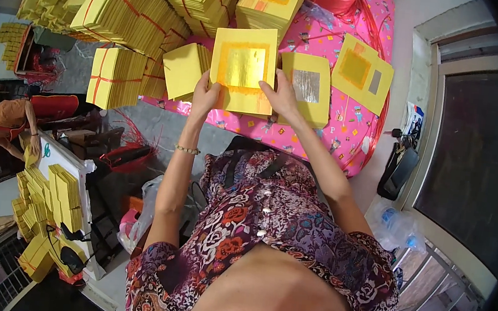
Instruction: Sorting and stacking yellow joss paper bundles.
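— What are the hands doing?
— The left hand [205,95] is clamped on the left edge of a yellow sheet with a gold foil square [244,65]; the right hand [279,96] grips its right edge, thumb on top; the sheet is raised just over a stack of the same paper [244,101].
— And around it?
— All on a pink patterned cloth [328,39]; a silver-foil stack [306,87] just right; an orange-square stack [362,73] beyond; tied yellow bundles [131,12] to the left.
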The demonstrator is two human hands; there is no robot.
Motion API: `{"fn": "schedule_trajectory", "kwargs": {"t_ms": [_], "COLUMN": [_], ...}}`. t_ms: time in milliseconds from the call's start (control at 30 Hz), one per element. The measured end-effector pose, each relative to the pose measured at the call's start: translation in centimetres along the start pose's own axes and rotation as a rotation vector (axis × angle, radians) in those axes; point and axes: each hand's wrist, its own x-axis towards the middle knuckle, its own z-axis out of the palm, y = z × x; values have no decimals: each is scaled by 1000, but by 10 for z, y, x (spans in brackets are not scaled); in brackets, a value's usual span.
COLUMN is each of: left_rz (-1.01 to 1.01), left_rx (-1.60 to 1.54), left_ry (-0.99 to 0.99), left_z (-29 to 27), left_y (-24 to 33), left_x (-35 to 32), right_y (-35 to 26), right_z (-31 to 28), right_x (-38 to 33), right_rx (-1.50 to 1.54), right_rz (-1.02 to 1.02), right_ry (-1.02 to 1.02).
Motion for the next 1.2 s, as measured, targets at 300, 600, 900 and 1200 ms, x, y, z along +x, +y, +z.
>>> {"fn": "schedule_trajectory", "kwargs": {"t_ms": [300,600,900,1200], "left_rz": [184,128,-45,413], "left_rx": [197,419,247,240], "left_ry": [44,154,65,-142], "left_z": [1,-8,-11,112], "left_y": [1,-27,9,45], "left_x": [-7,-2,-12,-101], "right_y": [-6,-4,16,167], "right_z": [-1,9,-3,-121], "right_x": [-6,-20,-12,-30], "right_rx": [-128,-271,146,-102], "right_rz": [5,-18,205,597], "right_ry": [-47,88,119,264]}}
